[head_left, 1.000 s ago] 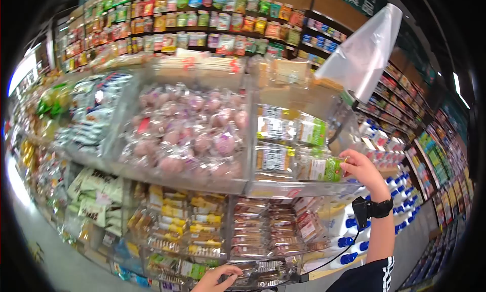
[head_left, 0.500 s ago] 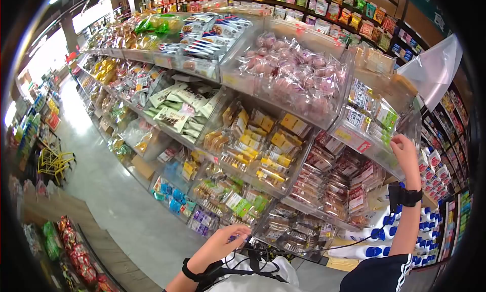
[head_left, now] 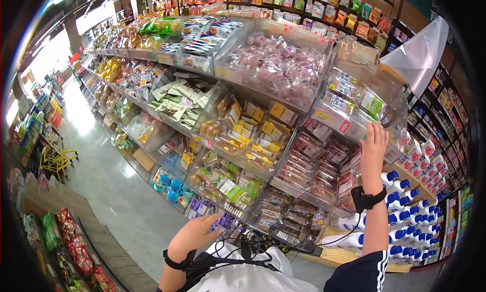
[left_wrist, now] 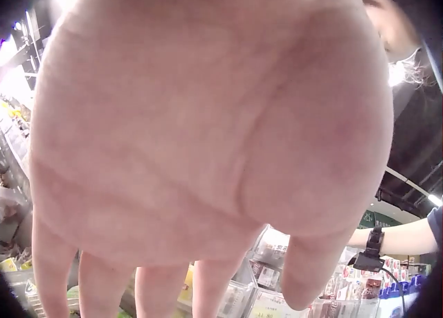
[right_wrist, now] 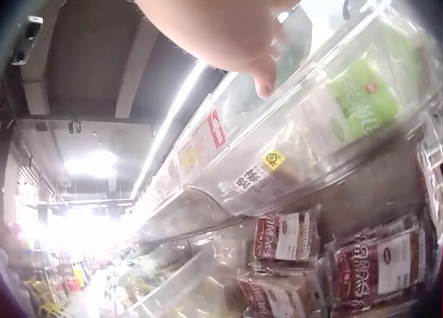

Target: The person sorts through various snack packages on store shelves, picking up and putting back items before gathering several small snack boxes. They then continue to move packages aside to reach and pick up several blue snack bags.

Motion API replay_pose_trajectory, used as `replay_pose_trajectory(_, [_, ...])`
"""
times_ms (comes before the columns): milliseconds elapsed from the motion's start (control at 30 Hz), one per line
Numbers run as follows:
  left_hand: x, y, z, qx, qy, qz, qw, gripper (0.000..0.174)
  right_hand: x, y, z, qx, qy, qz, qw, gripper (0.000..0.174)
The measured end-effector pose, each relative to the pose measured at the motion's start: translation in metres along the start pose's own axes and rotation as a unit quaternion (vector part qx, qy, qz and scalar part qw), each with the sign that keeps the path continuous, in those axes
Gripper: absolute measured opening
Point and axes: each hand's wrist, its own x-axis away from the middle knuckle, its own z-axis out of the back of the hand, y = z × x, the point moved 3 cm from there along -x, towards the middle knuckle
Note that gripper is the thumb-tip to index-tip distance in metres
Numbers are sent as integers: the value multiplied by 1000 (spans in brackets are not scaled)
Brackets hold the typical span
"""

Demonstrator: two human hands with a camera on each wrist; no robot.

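Note:
My right hand (head_left: 373, 146) is raised to the front wall of the clear upper bin (head_left: 338, 121), its fingers extended and nothing held in them. Behind that wall lie a green-and-white snack packet (head_left: 372, 103) and several packets with black print and yellow marks (head_left: 344, 84). In the right wrist view the thumb (right_wrist: 263, 79) overlaps the bin's rim, while most of the fingers are out of sight. My left hand (head_left: 196, 235) hovers at waist height before the lower bins, fingers spread out straight. Its bare palm (left_wrist: 201, 131) fills the left wrist view, holding nothing.
Below are bins of dark red packets (head_left: 319, 160) and yellow packets (head_left: 253, 135). Pink wrapped snacks (head_left: 278, 59) fill the bin to the left. White bottles with blue caps (head_left: 405, 216) stand at right, near a plastic bag (head_left: 422, 59). An aisle floor (head_left: 111, 165) runs left.
The head view has swung left and down. My right hand has left the green packet and straightened its fingers at the bin's front. The left hand has moved left and uncurled its fingers.

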Motion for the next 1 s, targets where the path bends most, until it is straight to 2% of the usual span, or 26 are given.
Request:
replay_pose_trajectory(133, [-9,3,-2,-11,-2,-9,1000,45,0,4,-5,-26,26,-27,999,48])
replay_pose_trajectory(233, [-29,-21,-15,23,-16,-33,999,43,-2,5,-2,-51,30,-40,997,47])
replay_pose_trajectory(333, [-70,-63,-32,-44,8,-41,998,49,0,3,-2,-55,45,-46,996,46])
replay_pose_trajectory(433, [-102,-78,-40,-182,63,-65,979,58,5,-25,23,-107,81,-69,989,42])
replay_pose_trajectory(567, [-145,-111,-55,-281,53,-80,955,72,45,-95,54,-313,-13,-119,942,28])
replay_pose_trajectory(633, [-160,-124,-61,-273,44,-117,954,69,77,-140,56,-386,-91,-129,909,19])
replay_pose_trajectory(733, [-174,-144,-63,-247,36,-163,955,66,133,-200,24,-463,-203,-161,848,13])
replay_pose_trajectory(800, [-172,-146,-55,-216,5,-182,959,65,170,-234,-7,-475,-256,-229,810,14])
replay_pose_trajectory(867, [-170,-144,-43,-201,-9,-195,960,66,192,-261,-31,-446,-279,-267,807,15])
replay_pose_trajectory(1000, [-158,-149,-17,-158,-27,-221,962,65,192,-286,-55,-368,-285,-288,837,17])
